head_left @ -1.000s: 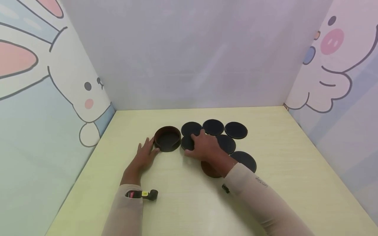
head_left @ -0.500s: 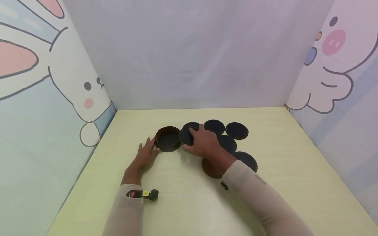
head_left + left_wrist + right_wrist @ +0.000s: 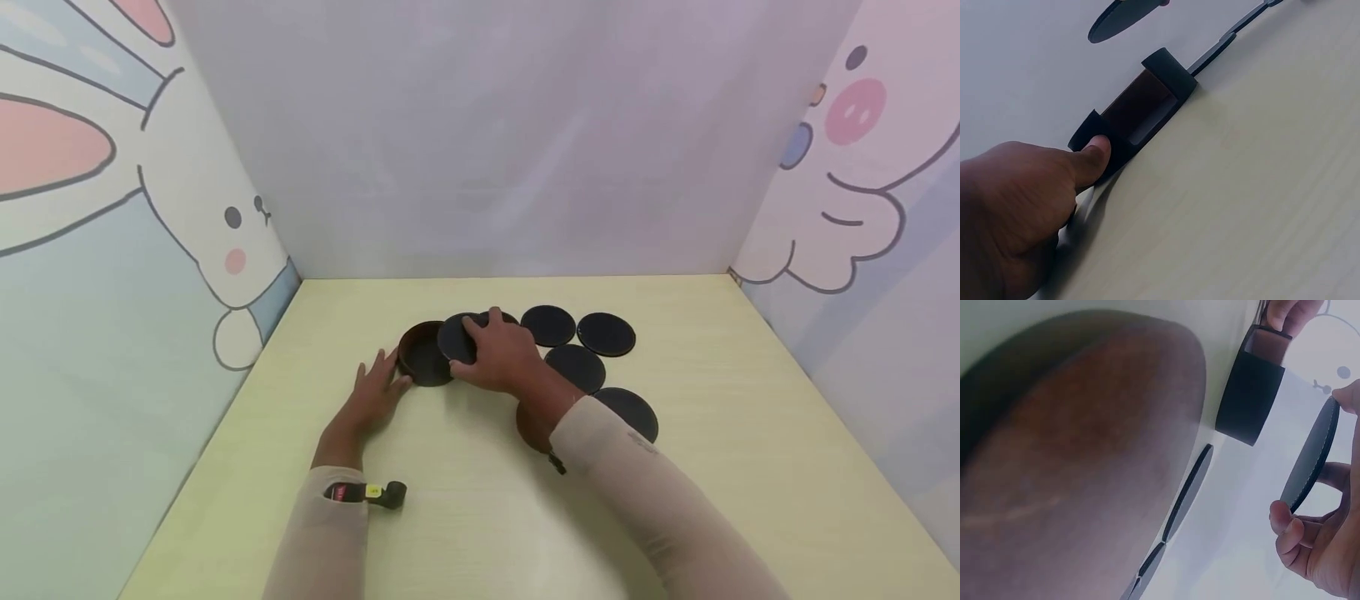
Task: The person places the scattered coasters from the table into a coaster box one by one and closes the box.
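Note:
My right hand (image 3: 502, 354) pinches a thin round black coaster (image 3: 456, 340) with stitching along its edge. In the right wrist view the coaster (image 3: 1311, 464) hangs tilted between thumb and fingers, clear of the table. In the head view it overlaps the right part of a round black coaster holder (image 3: 426, 369), which has a brown inside and a cut-out side. My left hand (image 3: 372, 396) rests against the holder's left side with fingers spread, index fingertip at the rim. Its thumb (image 3: 1099, 153) presses the outer wall in the left wrist view, where the other fingers are mostly hidden.
Several black coasters lie flat to the right, including one at the back (image 3: 548, 326), one at far right (image 3: 606, 334) and one nearer me (image 3: 630, 412). A brown round piece (image 3: 529, 427) lies partly under my right forearm. Printed walls enclose the pale table (image 3: 450, 517).
My right hand has picked up a coaster from beside the holder and carried it left over the holder's right part. My left hand keeps its place at the holder.

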`<state>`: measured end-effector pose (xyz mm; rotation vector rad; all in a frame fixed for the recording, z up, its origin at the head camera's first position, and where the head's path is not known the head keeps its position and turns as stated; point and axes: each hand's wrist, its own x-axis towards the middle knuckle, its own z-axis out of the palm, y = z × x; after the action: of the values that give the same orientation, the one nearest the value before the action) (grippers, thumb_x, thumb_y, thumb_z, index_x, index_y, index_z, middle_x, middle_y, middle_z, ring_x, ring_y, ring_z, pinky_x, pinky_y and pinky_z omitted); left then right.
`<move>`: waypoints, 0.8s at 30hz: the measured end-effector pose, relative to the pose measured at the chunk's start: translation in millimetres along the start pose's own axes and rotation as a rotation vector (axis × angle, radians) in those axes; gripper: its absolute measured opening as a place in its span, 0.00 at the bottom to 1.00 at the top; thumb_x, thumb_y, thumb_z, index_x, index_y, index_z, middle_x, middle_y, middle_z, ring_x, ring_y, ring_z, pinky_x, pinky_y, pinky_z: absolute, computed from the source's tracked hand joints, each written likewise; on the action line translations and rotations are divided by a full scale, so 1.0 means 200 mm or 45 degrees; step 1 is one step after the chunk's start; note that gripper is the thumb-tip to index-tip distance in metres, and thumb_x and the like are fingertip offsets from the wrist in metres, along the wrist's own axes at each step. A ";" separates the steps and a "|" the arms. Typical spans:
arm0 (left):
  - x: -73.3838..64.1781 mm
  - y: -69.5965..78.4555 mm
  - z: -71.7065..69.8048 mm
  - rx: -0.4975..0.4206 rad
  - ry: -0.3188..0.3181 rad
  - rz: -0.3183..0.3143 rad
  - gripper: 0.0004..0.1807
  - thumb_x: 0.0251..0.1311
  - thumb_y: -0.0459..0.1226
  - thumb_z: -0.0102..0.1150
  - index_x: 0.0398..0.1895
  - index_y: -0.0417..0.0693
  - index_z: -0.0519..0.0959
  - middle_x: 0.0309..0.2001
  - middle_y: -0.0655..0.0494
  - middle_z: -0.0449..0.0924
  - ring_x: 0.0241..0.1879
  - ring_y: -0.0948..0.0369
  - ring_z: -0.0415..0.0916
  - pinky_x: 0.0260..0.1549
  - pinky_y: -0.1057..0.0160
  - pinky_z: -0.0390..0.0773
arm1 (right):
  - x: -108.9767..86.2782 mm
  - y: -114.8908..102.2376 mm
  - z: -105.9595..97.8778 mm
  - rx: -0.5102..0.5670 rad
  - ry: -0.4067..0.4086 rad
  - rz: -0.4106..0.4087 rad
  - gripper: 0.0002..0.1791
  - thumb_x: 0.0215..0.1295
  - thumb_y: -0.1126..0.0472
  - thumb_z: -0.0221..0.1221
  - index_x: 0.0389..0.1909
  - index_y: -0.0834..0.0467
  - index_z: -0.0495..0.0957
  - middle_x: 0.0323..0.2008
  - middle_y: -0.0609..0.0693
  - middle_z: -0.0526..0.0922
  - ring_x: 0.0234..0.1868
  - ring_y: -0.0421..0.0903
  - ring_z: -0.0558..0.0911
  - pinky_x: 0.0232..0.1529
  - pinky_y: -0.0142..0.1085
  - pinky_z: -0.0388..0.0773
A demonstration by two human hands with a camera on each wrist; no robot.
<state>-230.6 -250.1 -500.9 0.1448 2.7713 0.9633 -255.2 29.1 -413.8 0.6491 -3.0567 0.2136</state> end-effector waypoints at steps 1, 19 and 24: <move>0.00 0.00 0.00 0.001 0.002 0.000 0.42 0.86 0.58 0.41 0.92 0.57 0.41 0.91 0.40 0.34 0.89 0.35 0.23 0.86 0.29 0.26 | 0.01 -0.01 0.00 -0.009 -0.001 -0.008 0.47 0.71 0.26 0.53 0.86 0.44 0.64 0.75 0.67 0.69 0.42 0.57 0.86 0.45 0.53 0.89; -0.03 0.01 0.00 0.024 0.026 0.041 0.42 0.86 0.58 0.41 0.92 0.58 0.40 0.91 0.45 0.40 0.91 0.41 0.27 0.86 0.33 0.23 | 0.12 -0.09 0.04 -0.006 0.034 -0.132 0.49 0.73 0.29 0.54 0.86 0.55 0.62 0.78 0.68 0.66 0.78 0.64 0.70 0.67 0.56 0.85; -0.02 0.01 0.00 0.043 0.037 0.080 0.42 0.86 0.55 0.42 0.92 0.52 0.42 0.90 0.43 0.44 0.91 0.41 0.31 0.87 0.34 0.23 | 0.15 -0.11 0.05 0.019 0.023 -0.145 0.50 0.74 0.30 0.54 0.86 0.56 0.61 0.79 0.68 0.66 0.78 0.63 0.69 0.68 0.55 0.84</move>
<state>-225.8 -249.3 -499.6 0.2263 2.8262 0.9412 -273.8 -4.5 -419.5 0.8148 -2.9917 0.2388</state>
